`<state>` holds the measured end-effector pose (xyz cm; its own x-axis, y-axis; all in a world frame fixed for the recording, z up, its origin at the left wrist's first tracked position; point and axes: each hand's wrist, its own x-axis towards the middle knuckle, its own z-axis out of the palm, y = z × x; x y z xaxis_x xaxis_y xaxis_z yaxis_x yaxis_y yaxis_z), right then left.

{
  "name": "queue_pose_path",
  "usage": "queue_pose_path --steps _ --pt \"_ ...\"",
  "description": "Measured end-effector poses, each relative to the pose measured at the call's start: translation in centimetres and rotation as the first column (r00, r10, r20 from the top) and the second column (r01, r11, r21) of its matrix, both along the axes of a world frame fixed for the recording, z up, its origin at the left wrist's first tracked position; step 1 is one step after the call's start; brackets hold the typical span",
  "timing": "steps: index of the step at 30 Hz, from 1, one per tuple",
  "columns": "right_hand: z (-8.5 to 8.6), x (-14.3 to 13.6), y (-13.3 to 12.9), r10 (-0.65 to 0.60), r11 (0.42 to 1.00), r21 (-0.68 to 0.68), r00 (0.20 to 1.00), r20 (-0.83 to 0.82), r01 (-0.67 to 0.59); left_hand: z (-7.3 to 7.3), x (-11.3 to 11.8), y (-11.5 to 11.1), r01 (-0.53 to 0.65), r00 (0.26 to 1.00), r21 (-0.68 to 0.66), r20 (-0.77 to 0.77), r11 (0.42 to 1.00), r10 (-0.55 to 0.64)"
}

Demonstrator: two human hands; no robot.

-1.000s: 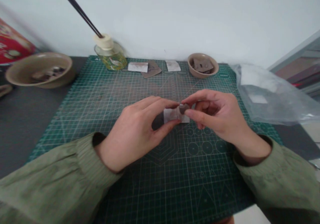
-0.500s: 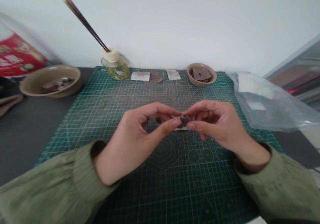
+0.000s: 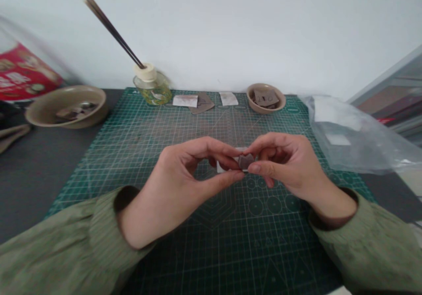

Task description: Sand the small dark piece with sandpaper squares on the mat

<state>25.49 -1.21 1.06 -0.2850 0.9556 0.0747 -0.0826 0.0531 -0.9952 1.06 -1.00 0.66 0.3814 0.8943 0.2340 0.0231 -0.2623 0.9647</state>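
Over the middle of the cutting mat, a small grey-brown piece (image 3: 245, 161) sits between the fingertips of both hands; what it is made of cannot be made out. My left hand (image 3: 183, 176) is closed in a pinch at the piece's left side, thumb below and fingers above. From the right, my right hand (image 3: 290, 165) pinches it between thumb and index finger, its other fingers curled. A white slip of paper (image 3: 221, 167) shows behind and below my left fingers, partly hidden.
The green cutting mat (image 3: 138, 154) covers the desk. At its back stand a reed diffuser (image 3: 153, 86), paper slips (image 3: 228, 98), flat brown scraps (image 3: 205, 103) and a small bowl (image 3: 265, 109) of brown pieces. A larger bowl (image 3: 79, 121) is left; a clear plastic bag (image 3: 365, 150) lies right.
My left thumb has slid right and down along the piece, and the fingers have shifted, uncovering more of the white paper. My right hand has stayed nearly still.
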Motion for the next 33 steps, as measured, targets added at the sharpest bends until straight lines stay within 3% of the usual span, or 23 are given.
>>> queue_pose_path --steps 7,11,13,15,17,21,33 --pt "0.0 0.1 0.0 0.009 1.0 0.014 1.0 0.021 -0.01 0.5 0.1 -0.1 0.007 1.0 0.018 -0.021 1.0 -0.007" --pt "-0.2 0.3 0.1 -0.035 0.989 0.146 0.981 0.191 0.007 0.2 -0.3 0.2 -0.028 0.987 0.139 -0.152 0.99 0.049" --pt "-0.3 0.5 0.3 -0.133 0.937 0.35 0.929 0.346 0.003 -0.2 -0.6 0.5 -0.018 0.946 0.293 -0.305 0.956 0.112" --pt "-0.6 0.8 0.6 -0.244 0.832 0.549 0.84 0.485 -0.075 -0.7 -0.9 0.9 0.068 0.868 0.43 -0.47 0.9 0.159" --pt "-0.9 1.1 0.8 -0.302 0.751 0.631 0.749 0.59 -0.194 -1.3 -1.1 1.2 0.166 0.785 0.484 -0.593 0.859 0.182" --pt "-1.4 1.5 0.9 -0.316 0.696 0.63 0.641 0.699 -0.344 -2.1 -1.1 1.4 0.225 0.693 0.474 -0.692 0.851 0.202" --pt "-1.4 1.1 0.9 -0.357 0.638 0.631 0.556 0.751 -0.442 -1.9 -0.7 1.4 0.211 0.702 0.461 -0.685 0.862 0.195"
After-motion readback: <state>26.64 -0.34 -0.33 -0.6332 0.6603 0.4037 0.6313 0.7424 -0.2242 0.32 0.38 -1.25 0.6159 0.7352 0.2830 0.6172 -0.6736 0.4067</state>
